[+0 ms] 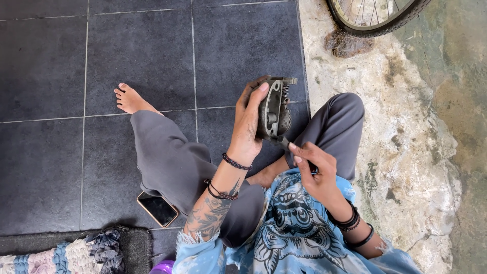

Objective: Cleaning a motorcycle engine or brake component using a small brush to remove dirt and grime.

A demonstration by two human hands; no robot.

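1. Head view: the left hand (247, 127) grips a grimy metal engine part (274, 108), fingers wrapped over its top edge, holding it upright above the dark tiled floor (50, 76).
2. The right hand (315, 170) pinches a thin tool (282, 141) whose tip touches the part's lower edge.
3. A phone (158, 208) lies on the tiles beside the grey-trousered leg (172, 162); a bicycle wheel (378, 18) stands at the floor's far edge.

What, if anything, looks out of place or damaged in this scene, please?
The phone lies on the tiled floor, half tucked under the person's leg, where it could be pressed. The engine part in the left hand looks grimy, not visibly broken. The right hand holds a thin tool against it.
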